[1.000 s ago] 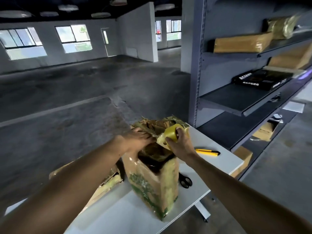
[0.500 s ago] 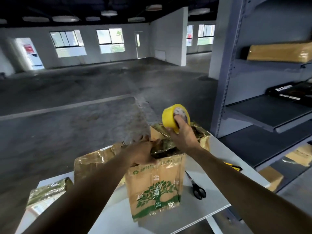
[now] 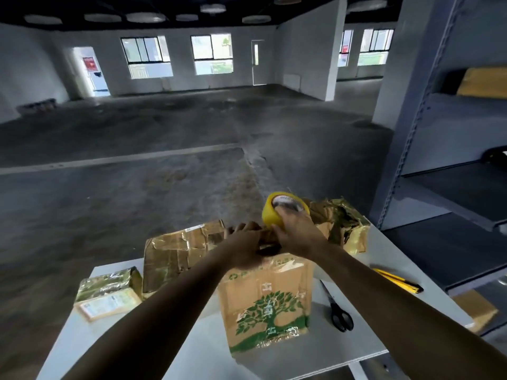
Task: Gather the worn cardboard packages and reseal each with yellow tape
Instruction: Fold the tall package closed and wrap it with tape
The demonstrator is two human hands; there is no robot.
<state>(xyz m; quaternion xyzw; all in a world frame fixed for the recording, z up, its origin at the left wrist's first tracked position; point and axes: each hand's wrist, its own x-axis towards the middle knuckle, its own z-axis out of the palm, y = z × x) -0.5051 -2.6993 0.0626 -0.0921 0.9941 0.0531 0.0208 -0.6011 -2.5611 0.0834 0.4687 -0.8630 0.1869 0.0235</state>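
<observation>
Right hand: fingers wrapped round a round yellow tape roll with a pale card core, held just above the far rim of the box top.

Left hand: laid on that same top, touching the right hand. From where I stand I cannot tell whether its fingers pinch a tape end or only press a flap down.

Tall brown cardboard box, green tree print: upright on the white table, top apparently not yet sealed.

Around it:
- a large creased brown package to the left
- a small flat package with a paper label further left
- a crumpled brown package behind right
- black scissors and a yellow utility knife to the right
- grey metal shelving beyond

Hazards, as I judge them:
- The box is tall on a narrow base, so a hard pull on the tape could tip it.
- If the left hand lifts early, the flaps may spring open and the strip may land crooked or stick to itself.
</observation>
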